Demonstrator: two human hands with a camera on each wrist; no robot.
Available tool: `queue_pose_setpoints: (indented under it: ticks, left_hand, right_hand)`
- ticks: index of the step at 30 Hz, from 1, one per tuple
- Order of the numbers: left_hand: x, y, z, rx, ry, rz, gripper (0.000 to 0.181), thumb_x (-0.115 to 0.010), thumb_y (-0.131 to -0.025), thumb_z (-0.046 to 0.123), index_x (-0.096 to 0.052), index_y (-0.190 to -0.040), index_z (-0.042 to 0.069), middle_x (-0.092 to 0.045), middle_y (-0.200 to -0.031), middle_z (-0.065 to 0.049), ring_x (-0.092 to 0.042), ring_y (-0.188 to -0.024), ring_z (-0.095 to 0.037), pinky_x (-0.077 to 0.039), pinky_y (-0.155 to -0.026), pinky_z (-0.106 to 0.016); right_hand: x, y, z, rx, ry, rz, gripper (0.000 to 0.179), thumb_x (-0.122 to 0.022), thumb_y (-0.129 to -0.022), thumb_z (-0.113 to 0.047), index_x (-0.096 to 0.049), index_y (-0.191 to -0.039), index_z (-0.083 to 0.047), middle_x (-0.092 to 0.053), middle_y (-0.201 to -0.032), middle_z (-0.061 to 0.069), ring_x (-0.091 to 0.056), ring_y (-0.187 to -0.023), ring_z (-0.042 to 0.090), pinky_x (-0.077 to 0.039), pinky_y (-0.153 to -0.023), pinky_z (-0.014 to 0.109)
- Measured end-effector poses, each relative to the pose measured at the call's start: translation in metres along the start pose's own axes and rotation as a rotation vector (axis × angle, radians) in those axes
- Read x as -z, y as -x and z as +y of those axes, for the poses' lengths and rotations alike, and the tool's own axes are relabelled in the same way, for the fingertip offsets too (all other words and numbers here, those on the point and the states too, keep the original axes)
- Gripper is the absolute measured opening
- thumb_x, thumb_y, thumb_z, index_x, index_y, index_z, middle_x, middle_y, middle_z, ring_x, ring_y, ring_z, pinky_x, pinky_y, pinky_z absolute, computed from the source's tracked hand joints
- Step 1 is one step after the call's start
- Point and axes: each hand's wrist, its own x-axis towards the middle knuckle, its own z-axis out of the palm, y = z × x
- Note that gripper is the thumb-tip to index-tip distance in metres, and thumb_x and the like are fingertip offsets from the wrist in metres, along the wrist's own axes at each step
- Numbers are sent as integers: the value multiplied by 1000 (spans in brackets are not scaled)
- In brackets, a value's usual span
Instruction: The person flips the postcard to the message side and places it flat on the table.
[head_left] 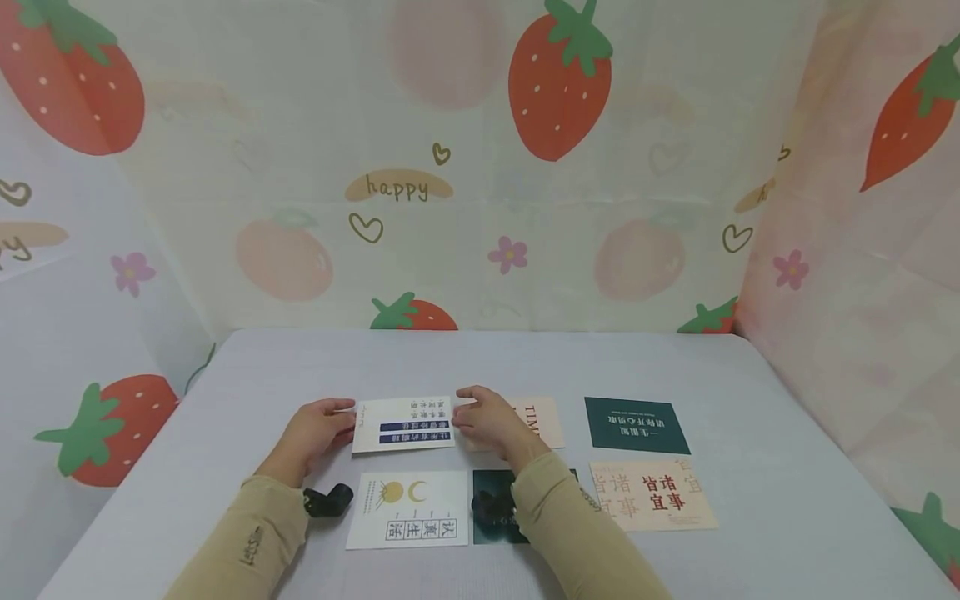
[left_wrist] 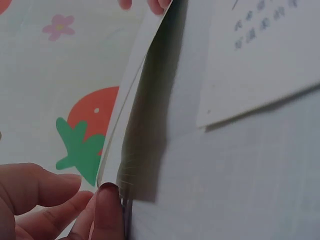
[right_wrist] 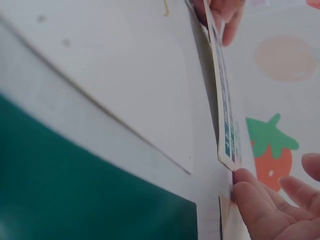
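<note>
A white card (head_left: 403,423) with dark blue bars and printed characters lies between my two hands in the head view. The fingertips of my left hand (head_left: 321,433) touch its left end, with the thumb side apart. My right hand (head_left: 491,423) has its fingertips at the opposite end, and its other fingers are spread away from the card. Both wrist views show this card (left_wrist: 137,95) nearly edge-on, with a dark shadow on the table beside it. Beneath my right hand, a cream card (head_left: 546,421) with red letters is partly covered.
Nearer me lie a white sun-and-moon card (head_left: 408,500) and a dark green card (head_left: 498,533), partly hidden by my right wrist. To the right are another green card (head_left: 636,425) and a cream card with red characters (head_left: 652,496). A strawberry-print cloth (head_left: 480,250) hangs behind the white table (head_left: 285,367).
</note>
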Motion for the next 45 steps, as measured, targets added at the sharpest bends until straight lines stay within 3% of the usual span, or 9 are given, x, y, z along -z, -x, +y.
queue_pose_setpoints:
  ticks: [6, 12, 27, 39, 45]
  left_hand:
    - [0, 2, 2, 3, -41, 13, 41, -54, -84, 19, -45, -124, 12, -54, -112, -10, -56, -85, -16, -43, -59, -17]
    - [0, 4, 3, -10, -43, 18, 43, -55, -84, 17, -44, -125, 12, -54, -109, -12, -56, -79, -16, -42, -55, -16]
    - [0, 6, 4, -19, -12, 20, 43, -56, -83, 16, -45, -125, 12, -55, -108, -12, -55, -82, -18, -45, -58, -16]
    - [-1, 9, 6, -39, 3, 18, 39, -56, -84, 17, -48, -121, 11, -54, -108, -11, -54, -87, -19, -47, -63, -18]
    - [-3, 11, 9, -51, 20, 4, 31, -57, -83, 16, -53, -113, 8, -55, -105, -11, -54, -84, -19, -48, -68, -23]
  right_hand:
    - [-2, 0, 1, -9, -43, -21, 47, -62, -79, -11, -47, -123, -17, -57, -104, 2, -55, -92, 15, -47, -77, 30]
    - [-3, -1, 3, 5, -3, -28, 45, -59, -81, -13, -45, -124, -17, -55, -109, 2, -54, -97, 16, -46, -80, 31]
    - [-6, -3, 3, 18, 1, -27, 44, -55, -84, -16, -44, -127, -15, -54, -110, 4, -55, -94, 17, -47, -78, 33]
    - [-1, -1, -1, 72, 31, 19, 40, -57, -83, -13, -48, -123, -12, -55, -93, 3, -57, -78, 15, -48, -66, 28]
    - [-1, -3, -1, 44, -5, 40, 32, -57, -82, -11, -56, -114, -12, -56, -84, 5, -55, -74, 19, -46, -59, 28]
